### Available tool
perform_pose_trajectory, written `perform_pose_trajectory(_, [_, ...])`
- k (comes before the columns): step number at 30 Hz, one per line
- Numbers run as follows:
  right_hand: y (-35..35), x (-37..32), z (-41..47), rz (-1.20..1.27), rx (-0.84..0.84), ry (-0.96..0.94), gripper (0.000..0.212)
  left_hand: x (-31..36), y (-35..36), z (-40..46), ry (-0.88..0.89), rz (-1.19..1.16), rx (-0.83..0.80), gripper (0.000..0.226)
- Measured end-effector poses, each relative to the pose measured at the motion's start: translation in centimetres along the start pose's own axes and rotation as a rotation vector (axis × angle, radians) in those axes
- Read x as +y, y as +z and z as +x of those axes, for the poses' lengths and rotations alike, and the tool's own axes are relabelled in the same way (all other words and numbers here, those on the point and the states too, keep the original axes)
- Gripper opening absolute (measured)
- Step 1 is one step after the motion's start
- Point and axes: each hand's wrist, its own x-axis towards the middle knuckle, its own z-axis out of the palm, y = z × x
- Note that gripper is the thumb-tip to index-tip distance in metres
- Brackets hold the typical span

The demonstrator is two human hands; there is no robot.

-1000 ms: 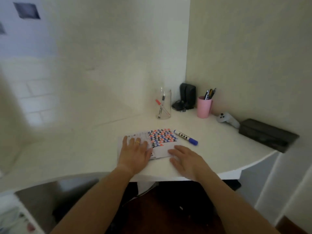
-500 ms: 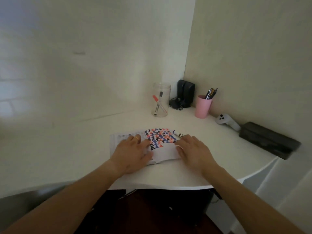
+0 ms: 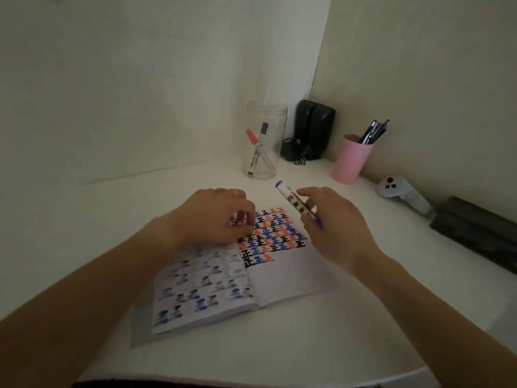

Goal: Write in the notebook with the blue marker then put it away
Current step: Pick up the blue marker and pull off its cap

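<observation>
Now that the right hand [image 3: 333, 222] has lifted the blue marker [image 3: 296, 204] off the worktop [image 3: 279, 345], fingers pinching its barrel above the notebook [image 3: 285, 275], uncapping likely comes next; the left hand [image 3: 215, 217] rests curled on the page.

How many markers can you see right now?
3: the blue marker in the right hand above the notebook, and two standing in the clear jar. Pink cup holds pens.
</observation>
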Motion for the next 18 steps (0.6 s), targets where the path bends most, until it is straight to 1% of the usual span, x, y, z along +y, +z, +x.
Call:
perform_pose_trajectory(2, [0.2,-0.5,1.2,0.434,-0.036,0.059,0.041,-0.2,0.5,0.1,-0.004,-0.022,0.043,0.023])
perform_pose_trajectory(4, [0.8,-1.1,1.9,0.898,-0.149,0.163,0.037,-0.4,0.8,0.0,-0.006,-0.029,0.064,0.025])
perform_pose_trajectory(5, [1.4,-1.1,2.0,1.092,-0.195,0.209,0.035,-0.4,0.9,-0.1,-0.001,-0.027,0.071,0.026])
perform_pose_trajectory(6, [2.0,-1.0,1.9,1.233,-0.219,0.240,0.033,-0.5,1.0,-0.3,0.005,-0.020,0.077,0.028])
perform_pose_trajectory(7, [2.7,-0.8,1.8,1.315,-0.220,0.265,0.030,-0.5,1.2,-0.6,0.014,-0.004,0.091,0.029])
perform_pose_trajectory(9, [3.6,-0.3,1.7,1.377,-0.188,0.323,0.024,-0.2,1.2,-1.0,0.048,0.048,0.148,0.033])
perform_pose_trajectory(11, [4.0,0.1,1.7,1.374,-0.148,0.340,0.021,0.4,0.9,-1.2,0.072,0.021,0.199,0.036])
perform_pose_trajectory(14, [3.9,0.1,1.4,1.368,-0.115,0.296,0.019,1.8,0.4,-1.3,0.056,-0.115,0.237,0.042])
perform_pose_trajectory(16, [3.7,-0.2,1.1,1.389,-0.106,0.274,0.017,2.6,0.7,-1.2,0.072,-0.093,0.270,0.045])
perform_pose_trajectory(18, [3.7,-0.4,1.0,1.381,-0.096,0.250,0.019,2.8,0.9,-1.0,0.084,-0.077,0.309,0.039])
